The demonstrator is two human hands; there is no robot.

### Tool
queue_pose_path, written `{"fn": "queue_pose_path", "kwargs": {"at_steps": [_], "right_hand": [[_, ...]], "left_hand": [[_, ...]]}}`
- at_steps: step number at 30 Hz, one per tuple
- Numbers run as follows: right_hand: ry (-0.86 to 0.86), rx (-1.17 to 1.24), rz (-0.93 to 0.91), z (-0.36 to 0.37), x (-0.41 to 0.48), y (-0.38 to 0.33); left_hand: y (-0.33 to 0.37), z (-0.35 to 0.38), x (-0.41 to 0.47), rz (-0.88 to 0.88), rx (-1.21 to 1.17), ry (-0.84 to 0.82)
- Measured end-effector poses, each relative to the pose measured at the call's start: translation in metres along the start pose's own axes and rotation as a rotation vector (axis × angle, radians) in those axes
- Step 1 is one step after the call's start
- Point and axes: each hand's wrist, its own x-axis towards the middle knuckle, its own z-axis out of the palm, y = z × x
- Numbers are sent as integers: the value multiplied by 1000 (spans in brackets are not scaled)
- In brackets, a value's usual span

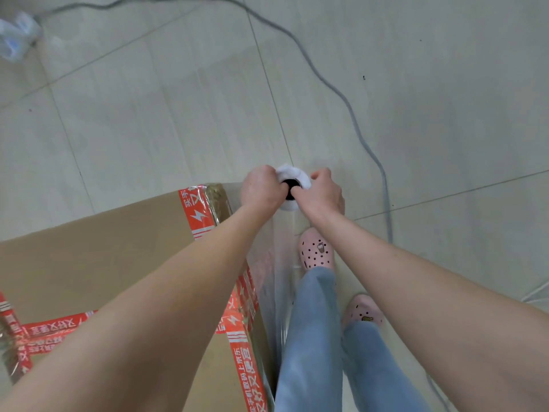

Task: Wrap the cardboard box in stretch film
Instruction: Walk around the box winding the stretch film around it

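Observation:
A large brown cardboard box (98, 263) with red printed tape fills the lower left. Just past its far right corner stands the stretch film roll (292, 173), seen end-on, white with a dark core hole. My left hand (260, 188) grips the roll's left side and my right hand (322, 193) grips its right side, a finger at the core. A clear sheet of stretch film (274, 281) runs from the roll down along the box's right side. Film also covers the box's far corner and near left edge.
Pale floor tiles surround the box. A grey cable (350, 114) snakes across the floor to the right. A crumpled clear plastic bottle (16, 34) lies at the top left. My legs in blue jeans and pink clogs (316, 248) stand right beside the box.

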Motion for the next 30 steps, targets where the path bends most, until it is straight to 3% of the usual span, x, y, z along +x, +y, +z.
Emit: {"fn": "queue_pose_path", "kwargs": {"at_steps": [2, 6, 10, 12, 14, 17, 20, 23, 30], "right_hand": [[-20, 10, 5, 5, 1, -4], [-15, -126, -165, 7, 11, -22], [-11, -121, -229, 2, 16, -36], [-37, -27, -83, 1, 15, -35], [-76, 123, 68, 4, 12, -31], [-98, 154, 91, 9, 9, -28], [-85, 107, 67, 10, 13, -27], [-58, 24, 8, 5, 15, -35], [1, -89, -85, 12, 33, -71]], "left_hand": [[-7, -2, 1, -36, -37, -5], [-17, -6, 6, -155, -201, -7], [-10, -17, 10, -304, -368, -121], [-8, -22, 15, -246, -297, -130], [-5, -27, 20, -85, -51, -102], [2, -29, 24, 170, 226, -106], [7, -29, 32, 295, 408, -124], [6, -34, 38, 297, 425, -117], [-11, -53, 65, 119, 188, -27]]}}
